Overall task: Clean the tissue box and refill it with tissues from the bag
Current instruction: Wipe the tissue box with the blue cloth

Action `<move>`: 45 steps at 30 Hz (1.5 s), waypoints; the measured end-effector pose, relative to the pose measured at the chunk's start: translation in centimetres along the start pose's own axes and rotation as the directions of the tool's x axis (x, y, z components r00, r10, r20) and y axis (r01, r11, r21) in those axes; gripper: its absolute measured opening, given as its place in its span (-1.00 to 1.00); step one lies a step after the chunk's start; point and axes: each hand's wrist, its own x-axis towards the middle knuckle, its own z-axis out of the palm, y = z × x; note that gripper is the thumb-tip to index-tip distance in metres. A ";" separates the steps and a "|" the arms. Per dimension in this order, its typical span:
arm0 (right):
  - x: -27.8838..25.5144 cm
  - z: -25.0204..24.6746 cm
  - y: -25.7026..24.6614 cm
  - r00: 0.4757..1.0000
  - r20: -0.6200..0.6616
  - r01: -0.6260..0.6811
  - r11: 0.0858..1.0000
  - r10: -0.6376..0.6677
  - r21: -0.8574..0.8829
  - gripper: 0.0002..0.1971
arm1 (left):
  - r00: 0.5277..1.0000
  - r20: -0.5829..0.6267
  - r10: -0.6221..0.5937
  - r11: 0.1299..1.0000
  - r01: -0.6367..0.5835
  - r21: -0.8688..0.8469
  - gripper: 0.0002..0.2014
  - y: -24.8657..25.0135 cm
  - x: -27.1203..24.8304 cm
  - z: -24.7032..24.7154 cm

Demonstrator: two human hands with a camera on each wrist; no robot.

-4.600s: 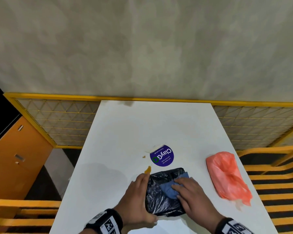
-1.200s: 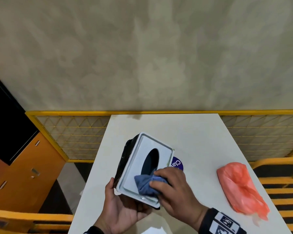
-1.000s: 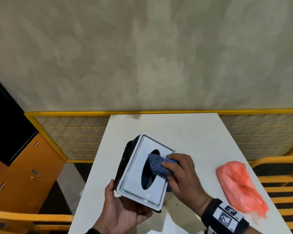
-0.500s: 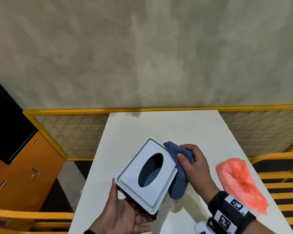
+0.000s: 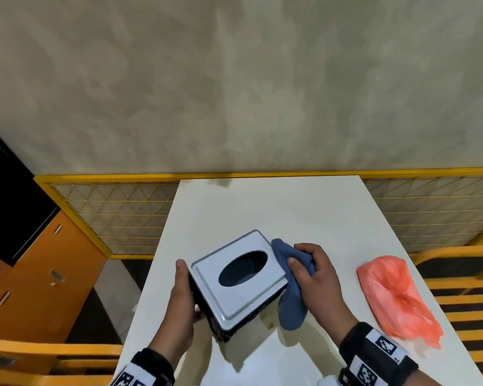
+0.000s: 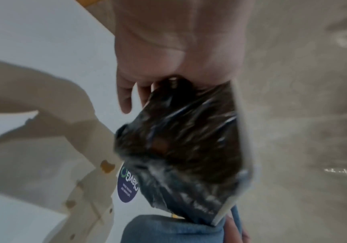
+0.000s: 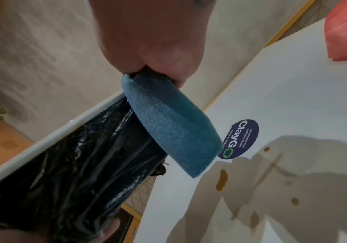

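Above the white table (image 5: 262, 207), left hand (image 5: 179, 310) grips the tissue box (image 5: 239, 280); right-hand fingers (image 5: 304, 250) clutch a blue cloth (image 5: 292, 305) beside it.

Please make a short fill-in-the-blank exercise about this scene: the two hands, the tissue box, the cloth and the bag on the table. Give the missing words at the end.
1. The left hand holds the tissue box above the ____ table.
2. The right hand grips a ____ cloth beside the box.
3. The opening in the top of the box has an ____ shape.
4. The orange bag lies on the table on the ____ side of the box.

Missing words: white; blue; oval; right
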 end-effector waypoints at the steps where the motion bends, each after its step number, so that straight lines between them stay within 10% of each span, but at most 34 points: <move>1: 0.0 -0.1 0.0 1.000 0.013 0.000 1.000 0.000 -0.009 -0.78 | 0.996 0.060 -0.063 0.998 0.061 0.027 -0.29 0.1 -0.5 0.0; 8: -0.6 0.3 1.2 0.992 0.125 0.026 0.990 -0.009 -0.139 -0.78 | 0.983 0.049 -0.176 0.966 0.182 -0.186 -0.48 -0.6 -2.0 -1.0; 17: 0.9 -6.8 8.0 0.968 -0.123 -0.247 0.908 0.217 -0.340 -0.86 | 0.984 0.012 -0.180 0.871 0.165 -0.463 -0.37 -1.3 -3.7 -5.6; 21: 0.1 -5.8 11.3 0.988 -0.034 -0.137 0.754 0.151 -0.643 -0.98 | 0.976 -0.038 -0.213 0.864 0.169 -0.475 -0.31 -0.2 -3.8 -7.1; 27: -1.6 -1.4 17.6 0.972 0.035 -0.056 0.378 0.231 -0.924 -0.27 | 0.971 0.051 -0.236 0.771 0.219 -0.598 0.03 0.2 -3.9 -8.5; 34: -0.6 7.6 15.3 0.956 0.196 0.090 0.418 0.217 -0.904 -0.18 | 0.967 0.120 -0.225 0.730 0.249 -0.637 0.32 -1.1 -3.8 -8.3; 38: -2.5 12.8 13.2 0.905 0.412 0.308 0.503 0.107 -0.808 -0.37 | 0.981 0.049 -0.186 0.744 0.173 -0.645 -0.09 -0.9 -4.2 -7.1; 43: -6.0 14.8 13.5 0.664 0.689 0.708 0.540 -0.290 -0.455 -0.79 | 0.980 0.062 -0.190 0.767 0.188 -0.613 0.13 -2.6 -3.4 -7.8; 45: -7.3 14.1 14.8 0.658 0.663 0.704 0.605 -0.358 -0.372 -0.86 | 0.983 0.060 -0.173 0.795 0.175 -0.581 0.10 -2.9 -2.9 -7.8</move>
